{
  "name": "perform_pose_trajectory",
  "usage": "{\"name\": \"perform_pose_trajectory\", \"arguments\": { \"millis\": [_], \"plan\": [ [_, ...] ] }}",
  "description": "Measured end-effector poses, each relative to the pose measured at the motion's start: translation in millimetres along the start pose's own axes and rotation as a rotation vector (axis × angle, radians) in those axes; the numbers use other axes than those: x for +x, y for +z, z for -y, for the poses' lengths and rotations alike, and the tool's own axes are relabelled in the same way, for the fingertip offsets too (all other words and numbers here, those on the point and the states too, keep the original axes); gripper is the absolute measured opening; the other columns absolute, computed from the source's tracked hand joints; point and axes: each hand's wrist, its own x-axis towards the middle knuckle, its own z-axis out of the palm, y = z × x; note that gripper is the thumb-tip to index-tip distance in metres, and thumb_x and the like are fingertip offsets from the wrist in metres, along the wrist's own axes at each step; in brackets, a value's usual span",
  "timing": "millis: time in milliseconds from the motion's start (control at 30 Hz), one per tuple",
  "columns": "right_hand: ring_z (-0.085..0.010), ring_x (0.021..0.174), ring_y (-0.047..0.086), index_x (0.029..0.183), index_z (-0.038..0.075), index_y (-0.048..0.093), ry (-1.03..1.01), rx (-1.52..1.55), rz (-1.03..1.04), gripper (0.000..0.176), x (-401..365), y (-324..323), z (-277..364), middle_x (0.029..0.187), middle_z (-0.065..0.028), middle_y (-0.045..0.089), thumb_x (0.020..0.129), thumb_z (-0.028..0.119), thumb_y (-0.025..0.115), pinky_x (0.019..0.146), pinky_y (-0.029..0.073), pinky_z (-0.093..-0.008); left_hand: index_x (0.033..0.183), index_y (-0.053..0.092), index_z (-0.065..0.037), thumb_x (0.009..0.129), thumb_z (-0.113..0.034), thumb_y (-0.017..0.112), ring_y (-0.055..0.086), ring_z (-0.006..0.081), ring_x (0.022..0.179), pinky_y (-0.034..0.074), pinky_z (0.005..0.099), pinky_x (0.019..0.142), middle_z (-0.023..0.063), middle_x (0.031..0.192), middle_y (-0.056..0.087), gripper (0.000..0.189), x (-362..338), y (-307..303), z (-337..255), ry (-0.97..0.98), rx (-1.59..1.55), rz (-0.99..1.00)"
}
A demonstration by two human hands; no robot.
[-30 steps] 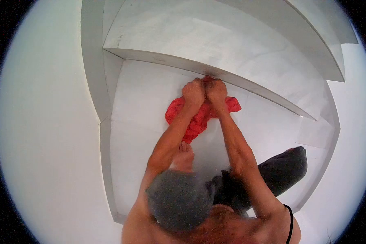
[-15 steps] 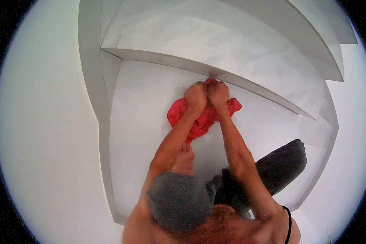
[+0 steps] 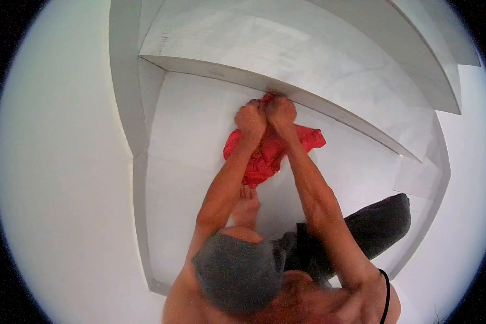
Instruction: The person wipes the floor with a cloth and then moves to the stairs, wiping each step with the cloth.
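A crumpled red cloth hangs and spreads over the white stair tread below my fists. My left hand is closed around its upper part. Right beside it, my right hand also grips the cloth, the two fists almost touching. A small red bunch pokes out beyond the knuckles, close to the grey riser. The fingertips of both hands are hidden from above. One loose corner of the cloth fans out to the right of my right wrist.
My bare foot rests on the tread just below the cloth. My knees in dark trousers are bent in front of me. Another step rises beyond the riser, and a white wall stands at the left.
Both fists have shifted slightly up and left, still holding the cloth near the riser. Below them, the cloth has spread a little. My view has moved slightly.
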Motion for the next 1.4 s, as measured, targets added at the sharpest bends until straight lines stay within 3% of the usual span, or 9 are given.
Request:
{"name": "perform_pose_trajectory", "arguments": {
  "millis": [233, 367, 400, 567, 867, 967, 1133, 1233, 1400],
  "plan": [
    [-0.0407, 0.096, 0.071, 0.105, 0.007, 0.077, 0.046, -0.004, 0.004, 0.045, -14.3, -32.5, -36.0, 0.102, -0.0207, 0.075, 0.090, 0.048, 0.065, 0.083, 0.057, -0.0507, 0.083, 0.069, -0.005, 0.089, -0.018, 0.060, 0.071, 0.0423, 0.071, 0.055, 0.0558, 0.064, 0.0204, 0.074, 0.071, 0.016, -8.0, 46.1, -15.4, 0.210, 0.094, 0.055],
    [-0.0424, 0.097, 0.070, 0.105, 0.008, 0.077, -0.051, 0.094, -0.094, 0.038, -13.1, -12.9, -34.1, 0.101, -0.0225, 0.074, 0.092, 0.041, 0.064, 0.083, 0.056, -0.0526, 0.098, 0.074, -0.009, 0.092, -0.029, 0.061, 0.072, 0.0413, 0.083, 0.057, 0.0528, 0.073, 0.0175, 0.090, 0.075, 0.025, -8.7, 24.7, -8.1, 0.121, 0.031, 0.115],
    [-0.0464, 0.088, 0.070, 0.087, 0.002, 0.075, -0.096, 0.184, -0.187, 0.031, -4.2, 10.8, -26.7, 0.092, -0.0258, 0.072, 0.086, 0.032, 0.066, 0.077, 0.056, -0.0537, 0.086, 0.072, -0.007, 0.090, -0.017, 0.058, 0.071, 0.0437, 0.074, 0.055, 0.0563, 0.065, 0.0209, 0.079, 0.072, 0.017, -6.8, 9.2, -2.8, 0.092, 0.046, -0.011],
    [-0.0422, 0.091, 0.071, 0.093, 0.001, 0.075, -0.162, 0.080, 0.000, 0.029, 7.3, 26.9, 51.3, 0.094, -0.0240, 0.073, 0.086, 0.027, 0.064, 0.079, 0.056, -0.0540, 0.100, 0.078, -0.008, 0.093, -0.027, 0.063, 0.072, 0.0395, 0.080, 0.055, 0.0497, 0.069, 0.0181, 0.090, 0.075, 0.025, 31.8, -23.1, 52.6, -0.023, 0.055, -0.111],
    [-0.0436, 0.090, 0.072, 0.095, 0.005, 0.076, 0.004, -0.124, -0.063, 0.034, 24.0, 46.5, -75.9, 0.095, -0.0241, 0.074, 0.094, 0.034, 0.057, 0.075, 0.058, -0.0542, 0.086, 0.075, -0.008, 0.093, -0.023, 0.061, 0.072, 0.0348, 0.072, 0.057, 0.0501, 0.061, 0.0166, 0.079, 0.073, 0.021, 15.7, 50.0, 4.3, 0.233, 0.119, 0.040],
    [-0.0418, 0.090, 0.072, 0.106, 0.004, 0.072, 0.068, -0.131, -0.050, 0.040, 6.2, 24.6, -118.4, 0.099, -0.0216, 0.074, 0.094, 0.039, 0.058, 0.079, 0.056, -0.0533, 0.099, 0.074, -0.010, 0.093, -0.025, 0.062, 0.071, 0.0357, 0.072, 0.057, 0.0499, 0.061, 0.0142, 0.080, 0.073, 0.020, -12.2, 82.7, -19.8, 0.295, 0.069, 0.176],
    [-0.0414, 0.095, 0.071, 0.119, 0.003, 0.066, 0.146, -0.053, -0.065, 0.036, -55.0, 2.0, -117.8, 0.105, -0.0220, 0.074, 0.096, 0.029, 0.055, 0.079, 0.056, -0.0535, 0.115, 0.069, -0.005, 0.092, -0.031, 0.066, 0.063, 0.0374, 0.106, 0.051, 0.0511, 0.095, 0.0177, 0.112, 0.069, 0.035, -46.7, 40.5, -22.8, 0.388, 0.045, 0.384],
    [-0.0418, 0.094, 0.070, 0.123, 0.004, 0.062, 0.100, 0.055, -0.203, 0.034, -65.7, 13.0, -114.6, 0.107, -0.0220, 0.072, 0.096, 0.023, 0.055, 0.077, 0.055, -0.0539, 0.135, 0.058, -0.003, 0.091, -0.033, 0.069, 0.052, 0.0399, 0.121, 0.039, 0.0546, 0.109, 0.0202, 0.129, 0.060, 0.055, -59.6, 7.3, -6.7, 0.470, -0.198, 0.197],
    [-0.0452, 0.091, 0.068, 0.119, 0.000, 0.060, -0.054, 0.010, -0.084, 0.031, -87.6, 22.5, -76.6, 0.105, -0.0242, 0.069, 0.095, 0.019, 0.057, 0.075, 0.053, -0.0551, 0.144, 0.050, -0.002, 0.088, -0.036, 0.072, 0.049, 0.0423, 0.123, 0.035, 0.0589, 0.110, 0.0221, 0.133, 0.057, 0.069, -78.9, -29.9, 34.1, 0.444, 0.058, 0.003]
  ]
}}
